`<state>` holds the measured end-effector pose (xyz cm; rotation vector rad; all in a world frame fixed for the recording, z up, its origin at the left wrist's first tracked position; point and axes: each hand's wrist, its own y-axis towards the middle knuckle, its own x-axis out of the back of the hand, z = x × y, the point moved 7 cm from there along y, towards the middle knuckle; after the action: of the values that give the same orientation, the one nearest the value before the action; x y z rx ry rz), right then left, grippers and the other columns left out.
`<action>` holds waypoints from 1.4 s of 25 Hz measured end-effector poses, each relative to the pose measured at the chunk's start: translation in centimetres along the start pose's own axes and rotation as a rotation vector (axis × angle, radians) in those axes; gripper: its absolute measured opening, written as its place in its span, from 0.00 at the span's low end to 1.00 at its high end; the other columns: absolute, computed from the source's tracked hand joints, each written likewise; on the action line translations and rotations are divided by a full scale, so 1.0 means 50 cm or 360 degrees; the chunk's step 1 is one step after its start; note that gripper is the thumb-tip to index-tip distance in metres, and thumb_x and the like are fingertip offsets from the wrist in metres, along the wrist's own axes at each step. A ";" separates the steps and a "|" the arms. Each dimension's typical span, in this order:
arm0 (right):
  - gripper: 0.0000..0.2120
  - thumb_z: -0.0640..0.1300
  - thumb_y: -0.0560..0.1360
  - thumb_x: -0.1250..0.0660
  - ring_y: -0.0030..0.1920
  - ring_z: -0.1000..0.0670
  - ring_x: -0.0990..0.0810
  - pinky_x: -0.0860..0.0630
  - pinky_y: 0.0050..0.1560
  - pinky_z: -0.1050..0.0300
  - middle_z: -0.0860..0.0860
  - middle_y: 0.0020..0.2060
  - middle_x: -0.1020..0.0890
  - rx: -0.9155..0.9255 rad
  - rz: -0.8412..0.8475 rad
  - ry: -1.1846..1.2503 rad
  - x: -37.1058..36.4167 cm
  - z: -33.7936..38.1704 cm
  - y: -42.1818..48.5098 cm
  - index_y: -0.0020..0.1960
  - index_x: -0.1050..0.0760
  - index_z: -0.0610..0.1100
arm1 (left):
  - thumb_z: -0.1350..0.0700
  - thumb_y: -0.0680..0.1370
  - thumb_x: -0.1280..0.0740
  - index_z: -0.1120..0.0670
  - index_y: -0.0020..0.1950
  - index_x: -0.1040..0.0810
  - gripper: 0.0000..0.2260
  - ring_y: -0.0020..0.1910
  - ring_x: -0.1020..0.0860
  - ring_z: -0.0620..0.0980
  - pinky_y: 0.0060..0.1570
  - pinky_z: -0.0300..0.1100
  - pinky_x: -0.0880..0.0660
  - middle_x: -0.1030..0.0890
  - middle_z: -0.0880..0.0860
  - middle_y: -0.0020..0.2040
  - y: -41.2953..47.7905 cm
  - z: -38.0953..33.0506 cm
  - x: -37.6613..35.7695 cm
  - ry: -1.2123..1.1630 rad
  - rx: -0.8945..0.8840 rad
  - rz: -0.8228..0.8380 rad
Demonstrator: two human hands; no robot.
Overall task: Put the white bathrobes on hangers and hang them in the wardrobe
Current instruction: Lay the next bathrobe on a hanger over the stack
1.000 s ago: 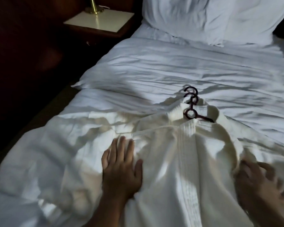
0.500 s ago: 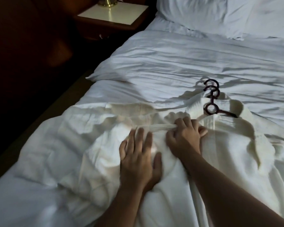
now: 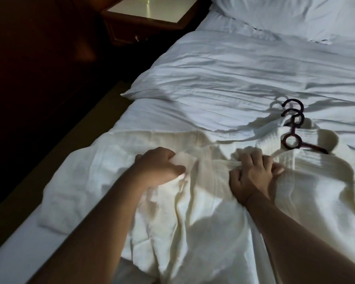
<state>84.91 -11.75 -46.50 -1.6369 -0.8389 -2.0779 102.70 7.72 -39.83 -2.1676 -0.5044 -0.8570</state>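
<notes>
A white waffle-textured cotton bathrobe (image 3: 203, 212) lies spread and rumpled across the near part of a bed (image 3: 234, 68) made up with a white duvet, one sleeve reaching toward the bed's left edge. Both hands are closed on the robe's cloth. The left hand (image 3: 158, 167) grips a bunched wad of fabric near the shoulder, its fingers curled under. The right hand (image 3: 252, 177), just to the right of it, clutches a rolled fold along the robe's front edge below the collar. The two hands are near each other but apart.

Dark, thin plastic hangers (image 3: 291, 128) sit at the robe's collar, toward the bed's right side. Two curved hooks lie on the duvet beyond the collar, and a ring and a bar show inside the neckline.

A white pillow (image 3: 295, 13) lies at the head of the bed. A dark wooden nightstand with a pale top (image 3: 152, 15) stands beside the bed's far left corner.
</notes>
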 end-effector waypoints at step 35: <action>0.25 0.52 0.68 0.44 0.58 0.37 0.31 0.40 0.63 0.33 0.43 0.57 0.28 -0.0025 0.0018 -0.0018 -0.013 0.007 0.004 0.61 0.23 0.47 | 0.56 0.71 0.21 0.40 0.61 0.19 0.22 0.55 0.17 0.57 0.55 0.57 0.20 0.17 0.52 0.57 -0.155 0.309 0.318 -0.0541 0.0388 -0.0334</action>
<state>85.46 -11.74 -47.01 -1.6591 -0.8174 -2.0745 115.81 25.75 -32.53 -2.0623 -0.9679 -0.5003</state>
